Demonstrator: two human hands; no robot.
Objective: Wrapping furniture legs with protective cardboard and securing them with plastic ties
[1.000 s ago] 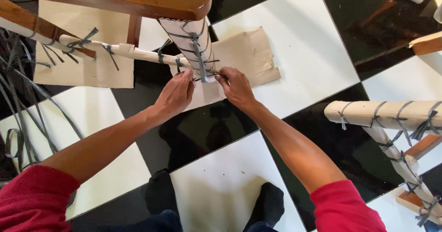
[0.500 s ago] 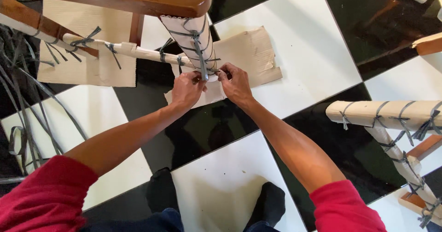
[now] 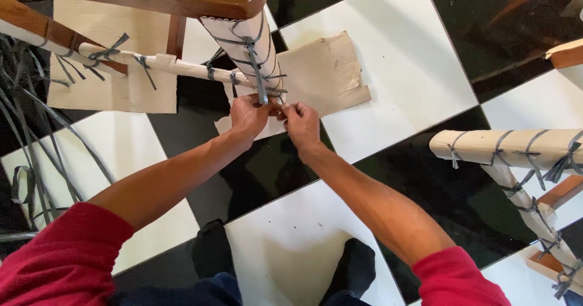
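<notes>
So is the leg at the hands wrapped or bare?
Wrapped: pale paper covers the leg, bound with grey strapping, which both hands pinch.

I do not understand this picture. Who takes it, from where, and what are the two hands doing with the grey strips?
One camera sits on a person's head and looks down, so you see that person's own arms in red sleeves. The left hand and right hand meet at the foot of a furniture leg wrapped in pale cardboard. Their fingers pinch a grey strap tied around that wrapping. Under the leg lies a flat cardboard sheet on a black and white tiled floor. Loose grey straps lie at the left, and another wrapped piece at the right.
</notes>
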